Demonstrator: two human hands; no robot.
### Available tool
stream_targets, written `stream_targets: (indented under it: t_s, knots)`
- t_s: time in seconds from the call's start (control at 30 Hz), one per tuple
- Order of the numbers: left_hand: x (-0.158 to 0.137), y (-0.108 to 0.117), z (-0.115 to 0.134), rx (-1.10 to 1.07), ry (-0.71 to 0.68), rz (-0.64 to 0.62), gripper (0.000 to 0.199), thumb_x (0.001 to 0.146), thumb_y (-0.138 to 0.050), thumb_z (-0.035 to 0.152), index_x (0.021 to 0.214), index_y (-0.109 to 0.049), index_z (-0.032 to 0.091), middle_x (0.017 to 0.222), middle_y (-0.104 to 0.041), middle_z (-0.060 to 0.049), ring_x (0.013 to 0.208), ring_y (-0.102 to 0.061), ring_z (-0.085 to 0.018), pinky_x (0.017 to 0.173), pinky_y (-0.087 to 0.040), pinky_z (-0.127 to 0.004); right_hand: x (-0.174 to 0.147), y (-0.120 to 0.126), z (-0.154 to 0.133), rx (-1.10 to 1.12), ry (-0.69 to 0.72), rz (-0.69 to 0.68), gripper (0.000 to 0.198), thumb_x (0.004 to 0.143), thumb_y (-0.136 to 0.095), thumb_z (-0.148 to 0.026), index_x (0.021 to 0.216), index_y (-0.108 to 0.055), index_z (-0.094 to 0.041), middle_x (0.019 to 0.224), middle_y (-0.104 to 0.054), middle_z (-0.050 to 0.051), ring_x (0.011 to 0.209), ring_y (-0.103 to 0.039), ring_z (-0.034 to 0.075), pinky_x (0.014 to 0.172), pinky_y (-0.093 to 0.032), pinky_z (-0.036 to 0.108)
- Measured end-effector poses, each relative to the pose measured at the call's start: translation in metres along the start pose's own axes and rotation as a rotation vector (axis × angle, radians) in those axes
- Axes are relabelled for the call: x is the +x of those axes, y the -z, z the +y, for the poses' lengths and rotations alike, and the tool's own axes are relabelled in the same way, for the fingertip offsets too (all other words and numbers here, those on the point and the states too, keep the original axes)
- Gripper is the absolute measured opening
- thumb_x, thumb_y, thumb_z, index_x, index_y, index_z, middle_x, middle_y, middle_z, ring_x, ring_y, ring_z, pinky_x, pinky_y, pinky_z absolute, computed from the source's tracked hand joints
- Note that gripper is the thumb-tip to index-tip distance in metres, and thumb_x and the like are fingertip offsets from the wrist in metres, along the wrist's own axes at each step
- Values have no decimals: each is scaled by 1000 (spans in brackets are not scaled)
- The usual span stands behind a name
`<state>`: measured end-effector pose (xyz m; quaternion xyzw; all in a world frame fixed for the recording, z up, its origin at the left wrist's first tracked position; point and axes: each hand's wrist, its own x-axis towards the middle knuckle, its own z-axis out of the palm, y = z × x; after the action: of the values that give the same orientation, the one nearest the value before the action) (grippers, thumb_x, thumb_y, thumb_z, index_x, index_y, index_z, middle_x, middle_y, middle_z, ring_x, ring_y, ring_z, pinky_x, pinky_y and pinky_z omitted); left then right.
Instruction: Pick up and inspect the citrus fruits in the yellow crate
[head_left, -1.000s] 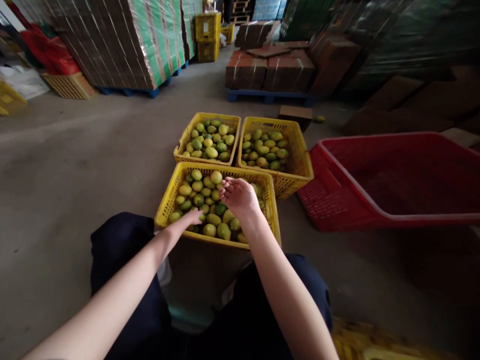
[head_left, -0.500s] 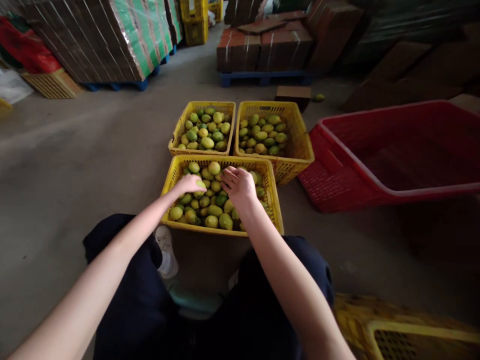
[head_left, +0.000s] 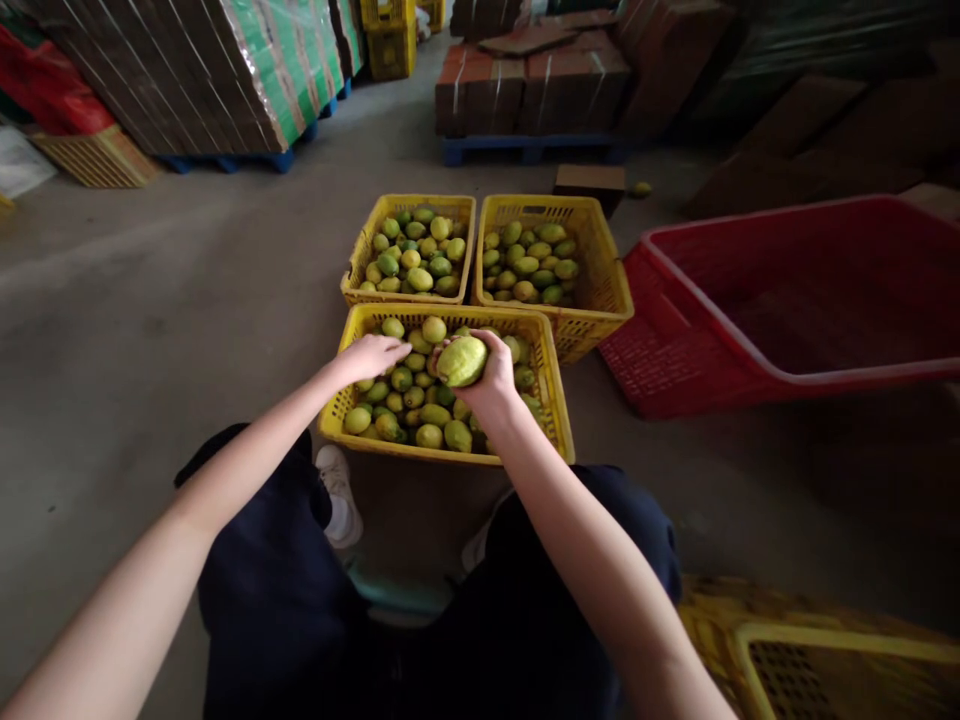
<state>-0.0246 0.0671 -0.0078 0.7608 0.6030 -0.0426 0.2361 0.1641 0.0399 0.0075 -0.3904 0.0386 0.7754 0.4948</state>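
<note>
A yellow-green lemon (head_left: 462, 361) rests in my right hand (head_left: 495, 372), whose fingers curl around it, over the right half of the near yellow crate (head_left: 450, 455). My left hand (head_left: 373, 355) hovers above the left half of the same crate, palm down, fingers stretched out and apart from the held lemon. No fruit shows in the left hand, though its underside is hidden. Many loose lemons (head_left: 429, 436), green to yellow, fill the crate below both hands.
Behind stand two more yellow crates of lemons, a left one (head_left: 409, 299) and a right one (head_left: 611, 290). A big red basket (head_left: 652, 330) is at the right. A small carton (head_left: 590, 180) and stacked boxes (head_left: 487, 95) on a blue pallet (head_left: 525, 148) lie beyond. Another yellow crate (head_left: 825, 640) sits lower right.
The lemon seen in my left hand is gone from it, and its fingers have straightened. My right hand, with no lemon visible before, now has one in its grasp.
</note>
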Motion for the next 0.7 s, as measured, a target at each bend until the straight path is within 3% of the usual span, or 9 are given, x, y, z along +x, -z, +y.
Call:
stream_targets:
  t_s: [0.1,0.17,0.23,0.3,0.4,0.47,0.57,0.7]
  knots:
    - [3,-49,-12,349,100,-213,48,102,-37,45,113,-73,15,120,-74,-15,112,-69,-29,92,-51,-35,-7,1,-12,49,35,20,10,85,-51,-27,82,-57,-21,63,-63,2,62,-64,19,67,-61,37]
    - [-1,-80,-16,409,114,-289,40,97,-48,34,113,-73,8,119,-72,-23,114,-67,-36,94,-51,-42,-8,5,-23,77,75,34,9,85,-53,-28,84,-58,-21,68,-65,3,61,-64,19,66,-61,36]
    - [-4,-105,-20,408,84,-351,35,93,-55,29,115,-73,8,118,-73,-22,113,-68,-37,94,-52,-43,-7,11,-32,109,117,45,11,84,-53,-30,87,-58,-21,72,-67,4,65,-66,20,66,-61,36]
    - [1,-123,-28,389,19,-368,40,92,-57,26,129,-68,15,133,-68,-17,119,-64,-35,99,-50,-41,-6,18,-40,134,159,49,12,84,-52,-32,88,-59,-23,76,-68,4,72,-68,22,67,-62,38]
    - [24,-139,-44,372,-69,-318,62,88,-57,14,149,-50,22,160,-43,-14,140,-49,-34,112,-42,-43,-3,30,-46,125,225,10,11,84,-51,-34,88,-57,-25,83,-69,4,82,-71,23,71,-63,40]
    - [44,-146,-52,376,-73,-275,72,87,-53,7,155,-40,23,167,-30,-15,150,-35,-34,119,-34,-48,-2,35,-47,111,243,-15,11,82,-51,-33,88,-56,-25,85,-68,4,87,-71,24,72,-63,40]
    - [72,-154,-57,383,-45,-249,76,85,-52,6,157,-36,25,169,-25,-14,154,-24,-34,122,-28,-52,-3,38,-45,133,193,27,11,80,-51,-31,88,-55,-24,85,-67,5,89,-71,24,70,-62,39]
    - [98,-159,-53,371,-9,-268,70,82,-63,12,149,-48,23,166,-30,-15,152,-27,-39,120,-31,-53,-7,34,-46,145,155,38,13,78,-52,-30,89,-54,-23,85,-67,6,89,-70,24,69,-62,39]
